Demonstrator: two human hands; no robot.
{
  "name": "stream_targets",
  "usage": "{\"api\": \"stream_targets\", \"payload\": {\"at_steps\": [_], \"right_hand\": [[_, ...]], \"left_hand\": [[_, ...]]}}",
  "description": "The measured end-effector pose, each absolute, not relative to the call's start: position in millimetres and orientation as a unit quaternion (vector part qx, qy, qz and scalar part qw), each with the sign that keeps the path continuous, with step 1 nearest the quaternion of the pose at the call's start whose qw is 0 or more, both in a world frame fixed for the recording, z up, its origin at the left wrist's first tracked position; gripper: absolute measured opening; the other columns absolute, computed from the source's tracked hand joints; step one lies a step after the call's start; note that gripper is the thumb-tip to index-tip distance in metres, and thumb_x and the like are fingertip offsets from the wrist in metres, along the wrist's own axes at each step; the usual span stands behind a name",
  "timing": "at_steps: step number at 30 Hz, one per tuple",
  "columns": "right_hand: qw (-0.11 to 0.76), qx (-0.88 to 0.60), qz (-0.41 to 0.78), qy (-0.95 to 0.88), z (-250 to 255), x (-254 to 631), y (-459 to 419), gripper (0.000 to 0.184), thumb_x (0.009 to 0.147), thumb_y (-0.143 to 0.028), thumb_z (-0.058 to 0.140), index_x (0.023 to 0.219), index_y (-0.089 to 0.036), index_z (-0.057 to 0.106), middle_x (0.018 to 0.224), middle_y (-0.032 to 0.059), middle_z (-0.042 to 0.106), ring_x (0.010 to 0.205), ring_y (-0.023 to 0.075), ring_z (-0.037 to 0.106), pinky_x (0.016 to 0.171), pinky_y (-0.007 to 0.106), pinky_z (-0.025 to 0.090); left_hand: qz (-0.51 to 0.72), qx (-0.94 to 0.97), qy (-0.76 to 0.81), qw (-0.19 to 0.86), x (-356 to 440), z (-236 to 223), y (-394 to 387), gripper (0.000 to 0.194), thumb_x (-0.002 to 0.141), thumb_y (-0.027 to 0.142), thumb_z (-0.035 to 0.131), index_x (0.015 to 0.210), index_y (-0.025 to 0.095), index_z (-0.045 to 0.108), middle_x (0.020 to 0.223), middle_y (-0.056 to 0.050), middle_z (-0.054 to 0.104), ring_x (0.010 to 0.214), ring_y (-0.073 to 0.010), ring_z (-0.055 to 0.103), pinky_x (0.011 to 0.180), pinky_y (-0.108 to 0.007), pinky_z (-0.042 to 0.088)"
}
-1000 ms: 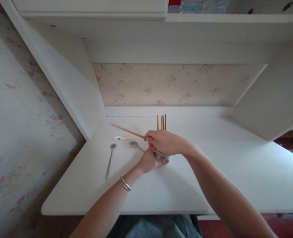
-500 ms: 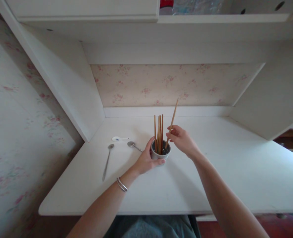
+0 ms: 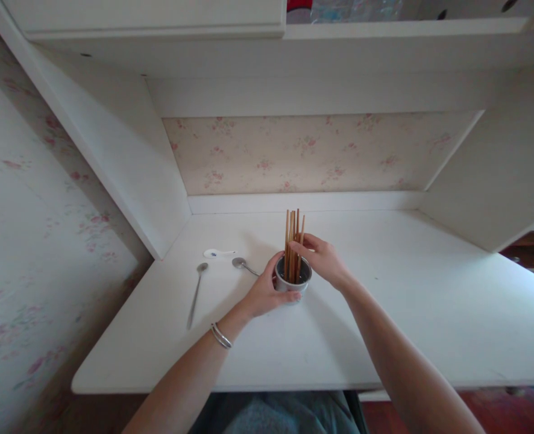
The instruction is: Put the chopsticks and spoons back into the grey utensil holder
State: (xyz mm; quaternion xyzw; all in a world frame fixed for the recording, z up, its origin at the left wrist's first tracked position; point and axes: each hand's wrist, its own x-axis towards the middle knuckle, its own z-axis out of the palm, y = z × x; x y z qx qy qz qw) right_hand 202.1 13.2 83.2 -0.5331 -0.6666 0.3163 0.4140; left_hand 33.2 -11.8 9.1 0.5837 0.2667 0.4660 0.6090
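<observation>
A round metal cup (image 3: 293, 288) stands on the white desk with several wooden chopsticks (image 3: 290, 241) upright in it. My left hand (image 3: 267, 292) wraps round the cup's left side, its thumb along the front. Above the cup's right rim, my right hand (image 3: 319, 256) has its fingers closed around the chopsticks' right side. Part of the bundle is hidden by its thumb and fingers. A metal spoon (image 3: 240, 263) lies just left of the cup, the end of its handle covered by my left hand.
Farther left on the desk (image 3: 384, 337) lie a long-handled metal spoon (image 3: 198, 289) and a short white spoon (image 3: 217, 253) with a blue mark. White side panels and a shelf (image 3: 330, 93) enclose the desk. Clear plastic items (image 3: 352, 11) sit on the upper shelf.
The chopstick my right hand held tilted at the right now stands with the bundle. My right hand has moved left against the chopsticks. My left hand keeps its hold on the cup.
</observation>
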Motion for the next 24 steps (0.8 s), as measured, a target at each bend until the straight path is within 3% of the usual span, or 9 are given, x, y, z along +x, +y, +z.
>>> {"api": "stream_targets", "payload": {"at_steps": [8, 15, 24], "right_hand": [[0.404, -0.438, 0.505, -0.625, 86.7, 195.1, 33.4, 0.042, 0.069, -0.045, 0.073, 0.094, -0.013, 0.072, 0.092, 0.0090, 0.072, 0.087, 0.0208, 0.066, 0.082, 0.035, 0.050], [0.440, -0.449, 0.489, -0.605, 84.0, 197.3, 31.5, 0.042, 0.072, -0.047, 0.071, 0.093, -0.010, 0.071, 0.089, 0.0107, 0.072, 0.083, 0.0198, 0.066, 0.081, 0.033, 0.051], [0.394, -0.461, 0.501, -0.618, 74.1, 203.3, 23.4, 0.051, 0.077, -0.053, 0.065, 0.108, -0.013, 0.067, 0.103, 0.0121, 0.070, 0.098, 0.0245, 0.064, 0.088, 0.038, 0.049]], "left_hand": [[0.444, 0.604, 0.232, 0.620, 28.0, 10.4, -9.3, 0.097, 0.058, 0.017, 0.084, 0.140, 0.024, 0.033, 0.142, -0.014, 0.043, 0.131, -0.0307, 0.041, 0.111, -0.050, 0.029], [0.445, 0.596, 0.226, 0.630, 28.9, 8.0, -6.7, 0.096, 0.056, 0.016, 0.085, 0.138, 0.025, 0.037, 0.141, -0.013, 0.046, 0.130, -0.0306, 0.043, 0.110, -0.049, 0.030], [0.449, 0.586, 0.222, 0.637, 28.8, 10.7, -5.4, 0.097, 0.054, 0.017, 0.086, 0.138, 0.026, 0.038, 0.142, -0.013, 0.044, 0.130, -0.0309, 0.042, 0.110, -0.049, 0.030]]}}
